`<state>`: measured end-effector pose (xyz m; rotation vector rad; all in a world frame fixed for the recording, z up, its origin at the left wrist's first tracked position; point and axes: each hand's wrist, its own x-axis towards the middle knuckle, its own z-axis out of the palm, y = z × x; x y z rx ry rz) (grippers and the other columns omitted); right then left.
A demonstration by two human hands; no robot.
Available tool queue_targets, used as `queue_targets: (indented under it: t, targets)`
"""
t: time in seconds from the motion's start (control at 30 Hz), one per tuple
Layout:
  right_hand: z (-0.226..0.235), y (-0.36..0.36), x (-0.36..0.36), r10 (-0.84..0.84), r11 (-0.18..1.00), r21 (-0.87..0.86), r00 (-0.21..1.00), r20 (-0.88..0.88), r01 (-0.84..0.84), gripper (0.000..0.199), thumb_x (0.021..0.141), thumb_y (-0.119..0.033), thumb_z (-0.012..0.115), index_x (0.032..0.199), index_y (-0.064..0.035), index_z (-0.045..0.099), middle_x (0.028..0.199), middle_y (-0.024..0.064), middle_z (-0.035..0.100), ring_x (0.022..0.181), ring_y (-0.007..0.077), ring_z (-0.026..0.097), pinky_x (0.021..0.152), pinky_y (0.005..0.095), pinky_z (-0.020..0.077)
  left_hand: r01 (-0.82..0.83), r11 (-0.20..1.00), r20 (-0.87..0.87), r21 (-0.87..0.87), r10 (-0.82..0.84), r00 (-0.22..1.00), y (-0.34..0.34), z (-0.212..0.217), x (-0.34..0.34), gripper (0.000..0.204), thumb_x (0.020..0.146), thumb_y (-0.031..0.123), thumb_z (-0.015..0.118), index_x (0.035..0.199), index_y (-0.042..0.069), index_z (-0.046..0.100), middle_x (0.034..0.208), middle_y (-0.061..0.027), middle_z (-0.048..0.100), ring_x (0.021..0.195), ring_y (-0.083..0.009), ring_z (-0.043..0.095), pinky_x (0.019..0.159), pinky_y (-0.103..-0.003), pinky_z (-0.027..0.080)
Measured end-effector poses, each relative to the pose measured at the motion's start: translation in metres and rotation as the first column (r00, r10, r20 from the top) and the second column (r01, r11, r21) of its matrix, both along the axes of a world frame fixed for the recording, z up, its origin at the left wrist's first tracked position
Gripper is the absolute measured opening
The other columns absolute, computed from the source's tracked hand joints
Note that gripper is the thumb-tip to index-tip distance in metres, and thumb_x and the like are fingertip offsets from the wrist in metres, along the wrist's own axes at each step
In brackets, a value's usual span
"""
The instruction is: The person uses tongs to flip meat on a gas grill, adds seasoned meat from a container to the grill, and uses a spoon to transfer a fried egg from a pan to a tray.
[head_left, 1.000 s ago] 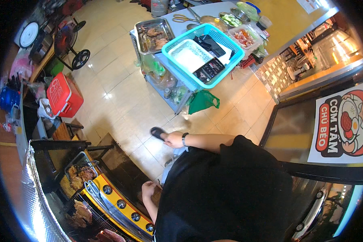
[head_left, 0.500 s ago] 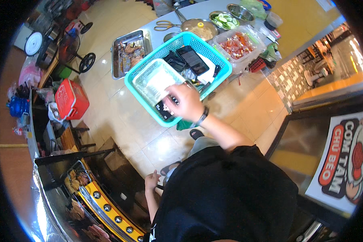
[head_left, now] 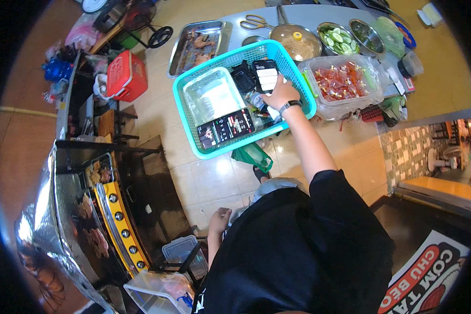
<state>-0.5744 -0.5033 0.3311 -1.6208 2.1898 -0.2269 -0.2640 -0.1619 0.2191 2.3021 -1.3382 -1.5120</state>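
A turquoise mesh basket (head_left: 180, 104) stands ahead of me. My right hand (head_left: 283, 95) reaches into it, its index finger at the lower edge of a phone (head_left: 267, 76) with a lit white screen. Thumb and index finger are apart; the other fingers are partly hidden. In the basket's near side lies a second phone (head_left: 226, 129) with a dark, coloured screen, beside a clear plastic tub (head_left: 210, 94). Black items (head_left: 243, 77) sit between tub and upper phone. My left hand (head_left: 220, 221) hangs low by my leg, fingers loosely bent and holding nothing visible.
Behind the basket are a metal tray of meat (head_left: 196, 49), scissors (head_left: 255, 22), a lidded pan (head_left: 297, 42), sliced cucumbers (head_left: 338, 39) and a plastic box of red packets (head_left: 345, 81). A yellow-fronted grill (head_left: 121, 227) stands at left, a red cooler (head_left: 126, 76) beyond.
My right hand has moved from the near phone to the upper one, whose screen now shows a bright white area. The near phone is uncovered. The view has shifted, revealing plastic boxes below.
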Motion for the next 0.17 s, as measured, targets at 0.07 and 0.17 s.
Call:
queue_targets:
  t: [0.07,0.17]
  targets:
    - [-0.002,-0.011,-0.002,0.030,0.998,0.059,0.999,0.026,-0.031,0.105,0.062,-0.050,0.075,0.140,-0.0021,0.022,0.117,0.0235,0.053,0.102,0.0346,0.058,0.084,0.0408,0.0493,-0.041,0.999,0.046,-0.031,0.043,0.998,0.029,-0.011,0.001,0.039,0.086,0.037,0.058,0.103,0.002,0.063,0.099,-0.0197,0.066,0.093,-0.0317,0.064,0.081,-0.038,0.049]
    - [0.006,-0.009,0.001,0.021,0.988,0.154,0.999,0.049,-0.029,0.117,0.061,-0.054,0.073,0.144,-0.0021,0.010,0.120,0.0189,0.056,0.107,0.0308,0.057,0.088,0.0451,0.0467,-0.165,0.981,0.027,-0.102,0.169,0.985,0.069,-0.023,-0.006,0.039,0.086,0.036,0.058,0.105,0.003,0.063,0.103,-0.0206,0.064,0.094,-0.0312,0.063,0.083,-0.039,0.048]
